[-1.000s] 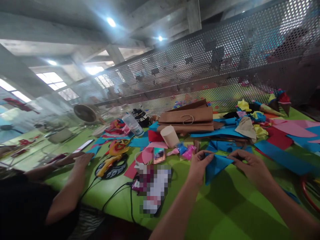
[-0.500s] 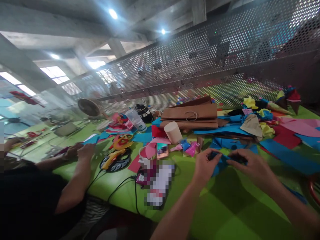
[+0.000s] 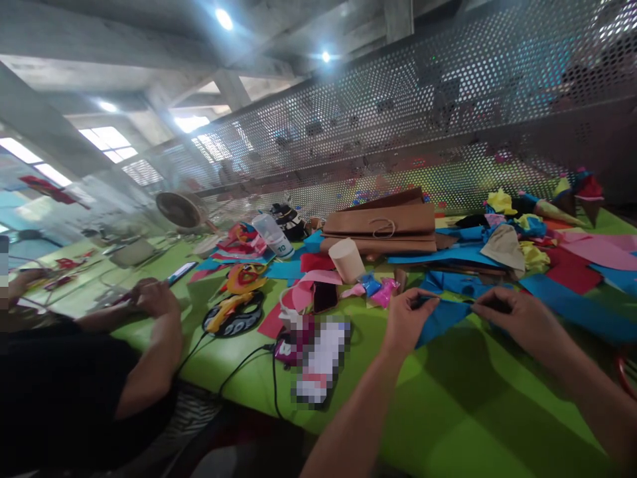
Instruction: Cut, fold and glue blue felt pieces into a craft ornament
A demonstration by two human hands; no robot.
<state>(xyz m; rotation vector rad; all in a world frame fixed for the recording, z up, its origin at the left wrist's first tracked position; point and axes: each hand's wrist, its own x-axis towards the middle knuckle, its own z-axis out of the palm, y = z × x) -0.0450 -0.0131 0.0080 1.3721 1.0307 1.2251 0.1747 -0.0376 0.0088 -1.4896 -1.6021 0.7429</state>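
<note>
A thin blue sheet (image 3: 445, 320), paper or felt, is stretched between my two hands above the green table. My left hand (image 3: 404, 323) pinches its upper left corner between thumb and fingers. At the other end, my right hand (image 3: 520, 318) has thumb and fingertips closed on the upper right edge. The sheet hangs down in a point below my left fingers. Just behind lies another folded blue piece (image 3: 458, 282). Small blue and pink shiny packets (image 3: 383, 291) rest left of my left hand.
Brown folded sheets (image 3: 383, 229), a cream roll (image 3: 346, 260) and a plastic cup (image 3: 273, 236) stand behind. Nearer are a dark phone (image 3: 325, 297), a blurred-out phone (image 3: 323, 362) and cables. Coloured sheets (image 3: 572, 305) cover the right. A co-worker's arm (image 3: 154, 352) is at left.
My hands have moved apart, and the blue sheet between them is now spread wider. The co-worker's hand has drawn back from a phone at left. The dark phone's screen has gone black.
</note>
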